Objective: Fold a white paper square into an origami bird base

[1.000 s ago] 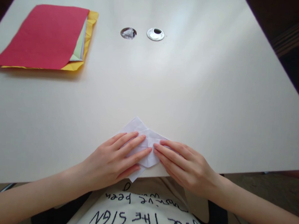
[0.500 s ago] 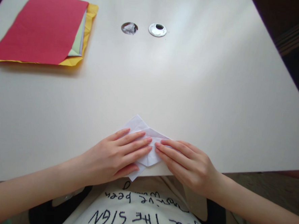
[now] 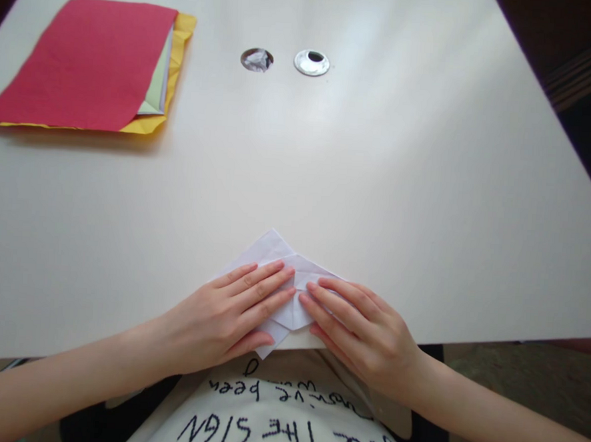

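Both flat, open hands, left hand (image 3: pixel 229 317) and right hand (image 3: pixel 363 328), have barely shifted on the creased, folded white paper (image 3: pixel 277 263), fingertips now closer, so pressing continues.

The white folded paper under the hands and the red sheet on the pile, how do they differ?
The white folded paper is creased into a pointed shape; the red sheet lies flat and unfolded. The white paper sits at the near table edge, pressed by the left hand and right hand; the red sheet tops a far-left stack, untouched. Both lie on the table.
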Demonstrator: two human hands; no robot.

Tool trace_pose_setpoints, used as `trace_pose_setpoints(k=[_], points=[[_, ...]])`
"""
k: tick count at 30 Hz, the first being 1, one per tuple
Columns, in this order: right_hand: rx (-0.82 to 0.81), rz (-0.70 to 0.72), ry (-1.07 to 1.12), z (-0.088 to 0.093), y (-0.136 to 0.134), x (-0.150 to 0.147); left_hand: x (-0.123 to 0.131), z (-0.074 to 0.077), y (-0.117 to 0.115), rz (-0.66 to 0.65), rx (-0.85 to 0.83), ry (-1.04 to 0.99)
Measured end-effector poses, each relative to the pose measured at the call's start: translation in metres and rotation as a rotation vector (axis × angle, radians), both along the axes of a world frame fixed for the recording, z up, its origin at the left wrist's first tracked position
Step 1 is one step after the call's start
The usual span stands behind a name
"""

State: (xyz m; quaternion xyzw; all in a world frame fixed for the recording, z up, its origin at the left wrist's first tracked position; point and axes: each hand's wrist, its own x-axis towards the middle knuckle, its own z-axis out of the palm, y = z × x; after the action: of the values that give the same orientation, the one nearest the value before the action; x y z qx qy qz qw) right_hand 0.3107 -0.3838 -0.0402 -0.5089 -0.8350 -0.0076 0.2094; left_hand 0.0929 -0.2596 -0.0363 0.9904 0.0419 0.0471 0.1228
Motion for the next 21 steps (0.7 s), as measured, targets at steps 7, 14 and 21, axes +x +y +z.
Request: trace_pose_setpoints(k=[7, 14, 21], points=[[-0.043, 0.027, 0.122, 0.003, 0.007, 0.001, -0.004, 0.004, -0.001, 0.008, 0.058, -0.156], [-0.134, 0.142, -0.113, -0.002, 0.012, -0.001, 0.000, 0.010, -0.002, -0.002, 0.115, -0.196], [-0.109, 0.163, -0.125, -0.003, 0.012, 0.002, -0.001, 0.010, -0.001, 0.006, 0.092, -0.219]])
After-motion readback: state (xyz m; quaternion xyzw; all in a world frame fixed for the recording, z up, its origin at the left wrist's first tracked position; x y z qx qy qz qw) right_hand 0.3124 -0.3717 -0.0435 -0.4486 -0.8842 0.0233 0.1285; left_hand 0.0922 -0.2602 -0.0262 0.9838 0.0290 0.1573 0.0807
